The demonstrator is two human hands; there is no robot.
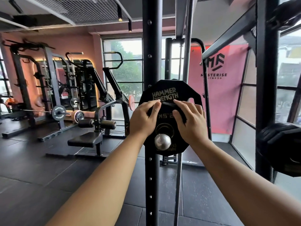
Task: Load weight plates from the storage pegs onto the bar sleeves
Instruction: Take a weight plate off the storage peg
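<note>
Gripping plate (164,88), left hand (144,116), right hand (190,121)

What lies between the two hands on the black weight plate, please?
In the head view, only the plate itself: its printed weight marking, with the silver peg end below.
</note>
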